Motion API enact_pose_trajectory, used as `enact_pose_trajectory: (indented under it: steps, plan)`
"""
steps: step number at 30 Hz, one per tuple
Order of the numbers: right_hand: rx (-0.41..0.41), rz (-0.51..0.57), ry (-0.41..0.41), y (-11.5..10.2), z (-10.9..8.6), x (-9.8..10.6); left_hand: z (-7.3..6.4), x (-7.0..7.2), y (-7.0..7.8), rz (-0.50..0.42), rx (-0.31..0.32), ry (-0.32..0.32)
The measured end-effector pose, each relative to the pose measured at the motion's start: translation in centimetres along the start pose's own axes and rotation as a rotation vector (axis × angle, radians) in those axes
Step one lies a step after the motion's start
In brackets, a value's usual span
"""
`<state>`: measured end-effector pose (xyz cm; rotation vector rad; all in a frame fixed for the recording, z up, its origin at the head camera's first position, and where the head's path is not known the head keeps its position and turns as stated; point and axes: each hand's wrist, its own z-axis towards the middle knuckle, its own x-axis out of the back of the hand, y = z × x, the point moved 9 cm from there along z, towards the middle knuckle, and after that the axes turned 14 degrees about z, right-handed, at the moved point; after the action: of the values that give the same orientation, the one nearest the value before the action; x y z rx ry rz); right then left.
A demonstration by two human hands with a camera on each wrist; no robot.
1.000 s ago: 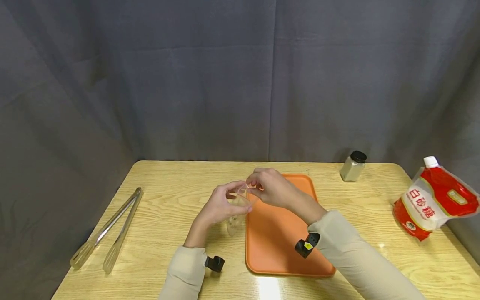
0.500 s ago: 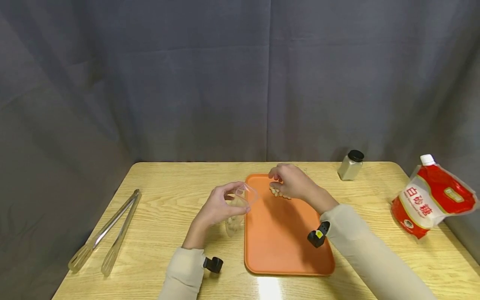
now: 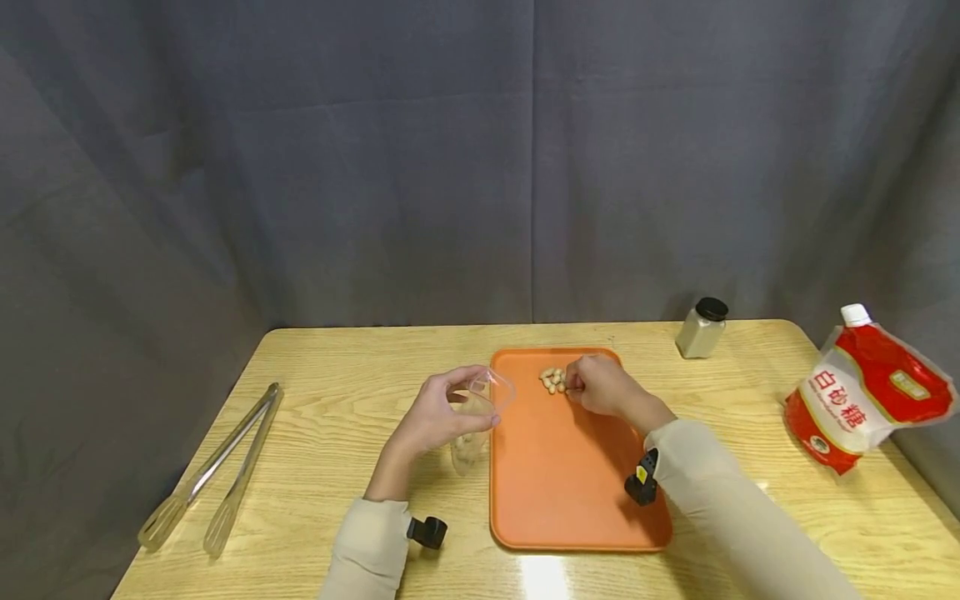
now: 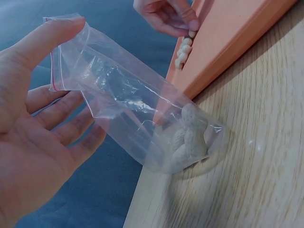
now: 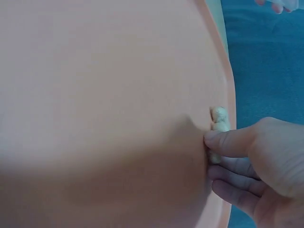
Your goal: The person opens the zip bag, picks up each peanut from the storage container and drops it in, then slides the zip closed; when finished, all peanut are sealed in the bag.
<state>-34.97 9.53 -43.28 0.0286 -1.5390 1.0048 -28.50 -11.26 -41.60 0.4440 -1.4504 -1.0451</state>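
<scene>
My left hand [image 3: 435, 412] holds a clear zip bag [image 4: 121, 90] by its mouth, which the thumb and fingers spread wide. Several unshelled peanuts [image 4: 192, 135] lie in the bottom of the bag, at the left edge of the orange tray [image 3: 573, 500]. On the far part of that tray, several more peanuts [image 3: 551, 379] sit in a small pile. My right hand [image 3: 606, 385] is at the right side of this pile, thumb and fingers pinching a peanut [image 5: 216, 157] that they partly cover.
Metal tongs [image 3: 213, 467] lie spread at the table's left. A black-lidded jar [image 3: 699, 333] stands at the back right. A red and white bag of sugar [image 3: 862, 400] stands near the right edge. Behind the table hangs a dark grey curtain [image 3: 375, 167].
My right hand has left the bag's mouth and moved right, then down to the peanuts on the tray. My left hand has stayed in place with the bag.
</scene>
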Motion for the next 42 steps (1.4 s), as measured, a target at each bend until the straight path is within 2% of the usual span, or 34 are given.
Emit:
enact_pose_trajectory:
  steps: [6,9,12,15,21,24,28,33,42]
  plan:
    - [0.025,-0.018,0.031,0.0,0.2,0.1,0.2,0.2,0.1,-0.018,-0.013,0.017]
    - [0.018,-0.007,0.022,0.0,0.3,0.4,0.2,0.3,0.2,-0.024,-0.015,0.017]
    - [0.040,-0.006,0.021,-0.9,0.6,1.0,0.2,0.3,0.2,-0.029,-0.016,0.011]
    - [0.090,-0.009,0.035,-3.0,1.2,1.8,0.1,0.3,0.1,-0.027,-0.009,0.009]
    - [0.216,-0.022,0.080,-9.3,2.2,3.2,0.1,0.3,-0.1,-0.015,0.005,0.009]
    - [0.279,-0.053,0.070,-12.2,2.4,3.2,0.1,0.3,0.0,-0.009,-0.003,0.004]
    - [0.329,-0.069,0.047,-15.1,2.3,2.7,0.0,0.2,0.0,-0.008,-0.012,-0.006]
    - [0.366,-0.017,0.047,-17.0,2.1,2.3,0.1,0.3,0.2,-0.017,-0.027,0.003]
    - [0.384,0.013,0.041,-17.4,2.0,1.7,-0.1,0.5,0.3,-0.024,-0.040,0.012]
